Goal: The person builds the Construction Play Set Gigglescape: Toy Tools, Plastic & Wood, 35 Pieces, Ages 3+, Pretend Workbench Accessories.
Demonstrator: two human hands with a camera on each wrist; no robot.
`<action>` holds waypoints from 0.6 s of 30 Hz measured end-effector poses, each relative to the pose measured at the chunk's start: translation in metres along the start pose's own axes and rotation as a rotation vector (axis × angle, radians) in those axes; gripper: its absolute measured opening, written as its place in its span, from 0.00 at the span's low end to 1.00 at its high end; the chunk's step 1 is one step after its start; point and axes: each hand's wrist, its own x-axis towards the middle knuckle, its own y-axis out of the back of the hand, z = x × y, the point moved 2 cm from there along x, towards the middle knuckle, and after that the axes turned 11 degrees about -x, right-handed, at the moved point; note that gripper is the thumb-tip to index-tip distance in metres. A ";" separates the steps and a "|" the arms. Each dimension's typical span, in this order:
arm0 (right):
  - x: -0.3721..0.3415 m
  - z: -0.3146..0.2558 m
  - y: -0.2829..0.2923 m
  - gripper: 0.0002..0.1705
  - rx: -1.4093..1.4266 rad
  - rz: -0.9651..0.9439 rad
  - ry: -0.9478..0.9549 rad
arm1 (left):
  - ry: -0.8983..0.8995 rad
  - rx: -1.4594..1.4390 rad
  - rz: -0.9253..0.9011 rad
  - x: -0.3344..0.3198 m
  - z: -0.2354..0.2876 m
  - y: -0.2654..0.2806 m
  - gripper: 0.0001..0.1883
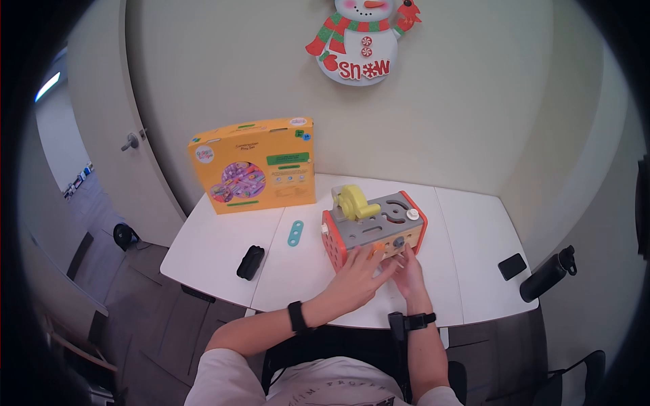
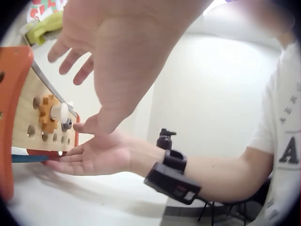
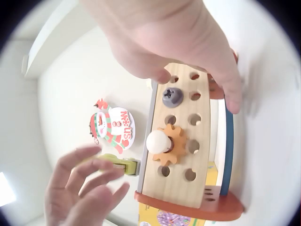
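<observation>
A toy workbench (image 1: 371,233) with orange ends stands at mid-table. On its wooden side are an orange gear (image 3: 175,145), a white peg (image 3: 158,141) through the gear, and a grey screw (image 3: 172,97). My left hand (image 1: 356,279) hovers before the gear, fingers apart and holding nothing. My right hand (image 2: 96,155) reaches low at the wooden side with straight fingers, their tips close to a blue bar (image 2: 30,158); contact is unclear. Its thumb is near the screw. A yellow-green piece (image 1: 355,203) and a white knob (image 1: 412,214) sit on the grey top.
Behind stands a yellow box (image 1: 254,169). A teal strip (image 1: 295,233) and a black case (image 1: 250,262) lie left of the workbench. At the table's right are a black phone-like object (image 1: 512,266) and a black bottle (image 1: 547,276).
</observation>
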 end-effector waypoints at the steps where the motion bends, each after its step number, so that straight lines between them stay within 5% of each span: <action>1: -0.008 -0.012 0.001 0.41 -0.133 0.062 -0.024 | 0.118 -0.140 -0.017 -0.007 -0.001 0.017 0.28; 3: -0.013 -0.025 0.012 0.46 -0.441 0.154 -0.032 | 0.359 -0.422 -0.047 -0.024 -0.013 0.048 0.17; 5: -0.021 -0.040 0.015 0.47 -0.631 0.137 -0.037 | 0.447 -0.390 0.016 -0.040 -0.046 0.060 0.11; 7: -0.035 -0.049 0.009 0.47 -0.775 0.159 0.017 | 0.634 -0.216 -0.111 -0.055 -0.087 0.056 0.12; 12: -0.050 -0.048 0.005 0.50 -0.895 0.182 0.212 | 0.824 0.022 -0.089 -0.092 -0.178 0.000 0.18; 18: -0.063 -0.045 0.000 0.51 -0.949 -0.026 0.220 | 0.881 -0.031 -0.137 -0.101 -0.204 -0.044 0.19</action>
